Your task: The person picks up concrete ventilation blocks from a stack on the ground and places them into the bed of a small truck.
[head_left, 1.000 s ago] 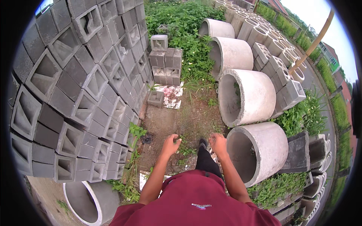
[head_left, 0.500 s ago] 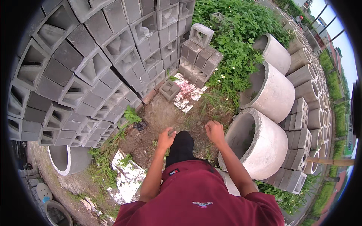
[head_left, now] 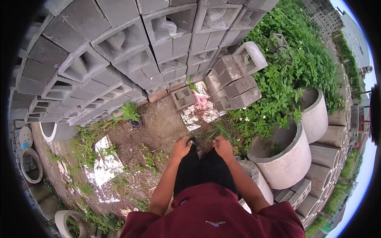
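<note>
Both hands, left hand (head_left: 181,147) and right hand (head_left: 223,146), point forward, empty.

Place: I see an outdoor storage yard for precast concrete goods.
Blocks: a tall wall of stacked hollow grey blocks (head_left: 131,59) fills the upper left; a smaller stack (head_left: 234,79) stands beside it, with one loose block (head_left: 183,97) on the ground.
Pipes: wide concrete rings (head_left: 283,162) stand open-topped at the right, and more lie in rows (head_left: 333,158) behind them; another ring (head_left: 53,131) lies at the left.
Ground: I see bare dirt (head_left: 158,127) with scattered weeds and torn plastic sheet (head_left: 105,162).
Growth: thick green weeds (head_left: 293,67) overrun the stock.
Beyond: buildings (head_left: 321,14) and sky show at the upper right rim.
</note>
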`<action>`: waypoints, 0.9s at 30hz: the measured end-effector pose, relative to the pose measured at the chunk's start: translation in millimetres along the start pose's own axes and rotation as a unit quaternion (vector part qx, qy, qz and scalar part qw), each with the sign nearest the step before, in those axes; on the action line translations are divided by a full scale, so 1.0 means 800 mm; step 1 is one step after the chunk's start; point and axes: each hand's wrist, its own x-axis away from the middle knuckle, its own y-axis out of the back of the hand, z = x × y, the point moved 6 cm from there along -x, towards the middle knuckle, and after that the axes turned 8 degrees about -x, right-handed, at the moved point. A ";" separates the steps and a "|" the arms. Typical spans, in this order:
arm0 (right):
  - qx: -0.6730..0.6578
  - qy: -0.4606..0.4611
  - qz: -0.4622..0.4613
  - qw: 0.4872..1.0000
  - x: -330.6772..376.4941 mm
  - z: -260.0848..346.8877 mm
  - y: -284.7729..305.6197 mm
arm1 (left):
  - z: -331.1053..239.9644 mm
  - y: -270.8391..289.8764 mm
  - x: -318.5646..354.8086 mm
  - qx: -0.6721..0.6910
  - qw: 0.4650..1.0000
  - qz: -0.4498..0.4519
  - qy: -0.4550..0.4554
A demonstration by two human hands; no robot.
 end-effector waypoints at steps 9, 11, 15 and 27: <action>0.188 0.063 0.238 0.951 -0.250 -0.145 -0.153 | 0.053 -0.131 -0.189 0.002 0.992 -0.084 0.096; 0.222 0.128 0.259 0.931 -0.317 -0.205 -0.211 | 0.071 -0.178 -0.230 -0.004 0.989 -0.085 0.118; 0.286 0.193 0.292 0.892 -0.429 -0.264 -0.337 | 0.142 -0.268 -0.334 0.019 0.982 -0.129 0.133; 0.282 0.472 0.162 0.819 -0.571 -0.316 -0.535 | 0.269 -0.425 -0.452 0.090 0.967 -0.144 0.190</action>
